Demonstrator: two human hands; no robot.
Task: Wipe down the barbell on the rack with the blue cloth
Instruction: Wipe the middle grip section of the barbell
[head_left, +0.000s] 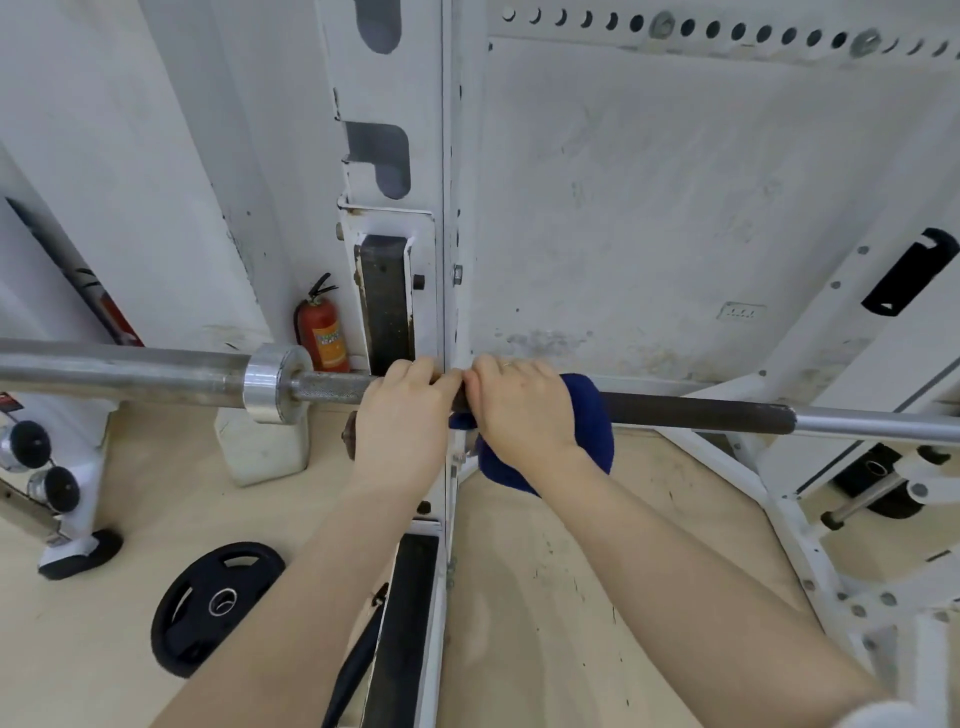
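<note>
One barbell (701, 413), gripped by the left hand (402, 415); right hand (519, 410) clasps one blue cloth (592, 415) around it; white rack upright (449, 208) between, one weight plate (215, 605) on floor

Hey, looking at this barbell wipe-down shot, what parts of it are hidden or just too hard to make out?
Head view only:
- Barbell: both ends cut off by the frame edges; the stretch under the left hand and right hand is covered.
- Blue cloth: mostly behind the right hand, so its wrap around the bar is unclear.
- Fire extinguisher: label too small to read.
</note>
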